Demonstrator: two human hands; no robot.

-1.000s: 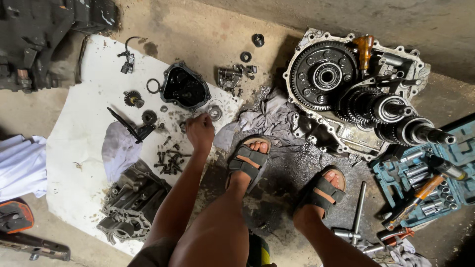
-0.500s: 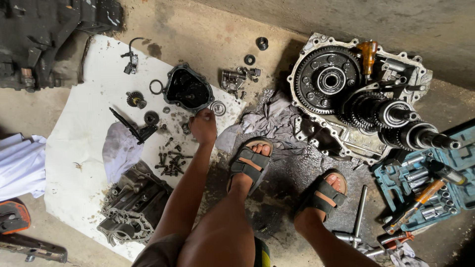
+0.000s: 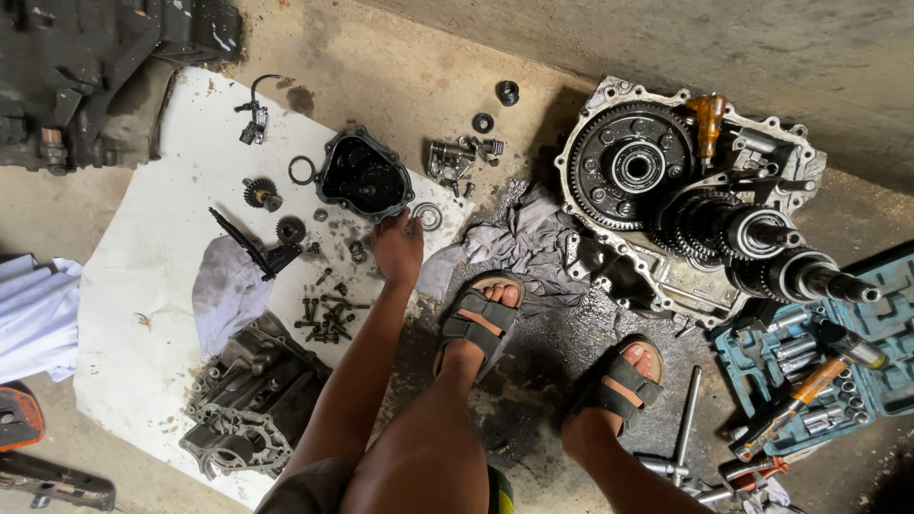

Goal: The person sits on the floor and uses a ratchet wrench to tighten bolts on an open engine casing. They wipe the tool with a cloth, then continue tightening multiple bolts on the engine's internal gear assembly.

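- One hand, left hand (image 3: pixel 398 246), now farther forward than before, fingers spread, touching black cover plate (image 3: pixel 364 177).
- Small ring (image 3: pixel 427 216) just right of cover plate.
- Right hand unseen.

left arm stretched forward | left hand (image 3: pixel 397 246) palm down, fingers spread

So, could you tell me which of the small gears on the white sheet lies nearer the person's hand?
The flat dark gear, beside the black lever, lies nearer the left hand. The other gear, with a stub shaft, sits further away toward the sheet's upper part.
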